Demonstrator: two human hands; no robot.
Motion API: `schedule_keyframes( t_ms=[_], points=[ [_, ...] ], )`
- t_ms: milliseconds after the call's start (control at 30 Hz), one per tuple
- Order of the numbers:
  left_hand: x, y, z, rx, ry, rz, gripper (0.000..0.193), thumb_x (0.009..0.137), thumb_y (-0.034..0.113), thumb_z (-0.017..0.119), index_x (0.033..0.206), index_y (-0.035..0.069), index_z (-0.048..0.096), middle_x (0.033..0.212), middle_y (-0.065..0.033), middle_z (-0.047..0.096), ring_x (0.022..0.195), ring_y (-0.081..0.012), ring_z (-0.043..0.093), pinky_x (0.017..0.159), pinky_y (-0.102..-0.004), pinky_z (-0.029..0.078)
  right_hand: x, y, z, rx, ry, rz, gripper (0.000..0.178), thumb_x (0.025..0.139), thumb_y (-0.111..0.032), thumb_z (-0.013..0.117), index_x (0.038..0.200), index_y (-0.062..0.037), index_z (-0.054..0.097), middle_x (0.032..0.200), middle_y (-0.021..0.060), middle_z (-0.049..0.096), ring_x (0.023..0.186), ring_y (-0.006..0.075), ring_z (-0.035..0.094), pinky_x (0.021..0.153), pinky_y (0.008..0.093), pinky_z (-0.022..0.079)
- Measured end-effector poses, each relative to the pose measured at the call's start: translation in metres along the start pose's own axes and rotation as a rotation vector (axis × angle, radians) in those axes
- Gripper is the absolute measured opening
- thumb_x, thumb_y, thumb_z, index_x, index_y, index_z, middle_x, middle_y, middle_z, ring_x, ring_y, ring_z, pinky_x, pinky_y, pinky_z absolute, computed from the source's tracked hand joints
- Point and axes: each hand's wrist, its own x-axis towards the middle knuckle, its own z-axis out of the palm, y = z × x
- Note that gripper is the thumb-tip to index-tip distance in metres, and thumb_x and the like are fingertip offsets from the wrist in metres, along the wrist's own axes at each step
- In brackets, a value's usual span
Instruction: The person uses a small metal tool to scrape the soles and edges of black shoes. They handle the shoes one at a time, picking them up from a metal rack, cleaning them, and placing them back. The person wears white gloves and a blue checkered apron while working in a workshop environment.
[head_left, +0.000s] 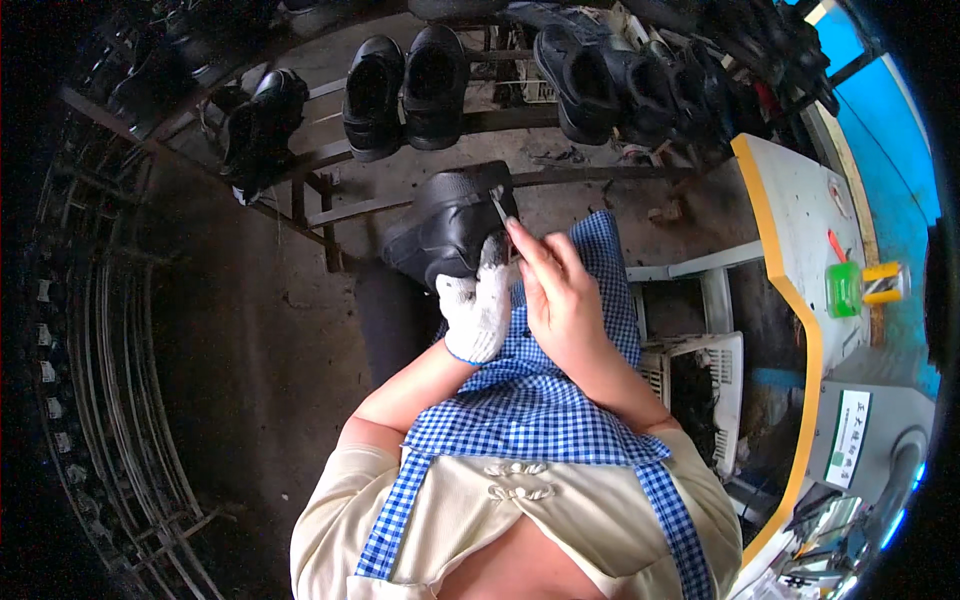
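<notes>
Blk shoe (pixel 443 226), snug in L grip (pixel 475 315)

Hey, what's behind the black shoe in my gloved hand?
Past the edges of the shoe in your gloved left hand, a rack bar and grimy floor show. Whatever lies directly behind it is covered.

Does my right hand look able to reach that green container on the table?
Probably, perhaps with a lean: nothing visible blocks the green container, though the right hand holds a slim tool.
</notes>
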Motion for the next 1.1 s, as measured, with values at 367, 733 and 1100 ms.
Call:
schedule_keyframes(
  t_ms=[367,733,1100],
  points=[
    [-0.006,0.016,0.011,0.126,-0.041,-0.145,0.023,0.092,0.002,0.057,0.115,0.001,0.059,0.106,-0.0056,0.063,0.094,-0.0114,0.059,0.079,-0.0247,0.049,0.036,0.036,-0.022,0.172,0.044,-0.054,0.026,0.083,-0.007,0.068,0.108,-0.002,0.062,0.087,0.0093,0.061,0.069,0.0179,0.064,0.058,0.0289,0.05],
    [-0.012,0.016,-0.001,0.301,-0.272,-0.197,0.025,0.093,0.001,0.054,0.117,0.003,0.057,0.11,-0.0051,0.062,0.096,-0.0125,0.059,0.084,-0.0257,0.049,0.023,0.046,-0.044,0.711,-0.255,0.244,0.005,0.088,-0.007,0.064,0.087,-0.0023,0.062,0.08,0.0002,0.055,0.076,0.007,0.052,0.067,0.0236,0.043],
    [0.022,0.051,-0.002,0.284,-0.3,-0.136,0.024,0.091,0.001,0.056,0.114,-0.001,0.06,0.109,-0.0086,0.065,0.096,-0.0147,0.06,0.083,-0.0288,0.049,0.008,0.045,-0.046,0.518,-0.06,0.105,0.022,0.08,-0.003,0.073,0.101,-0.001,0.07,0.075,0.0028,0.065,0.06,0.0042,0.052,0.052,0.0206,0.042]
  ],
)
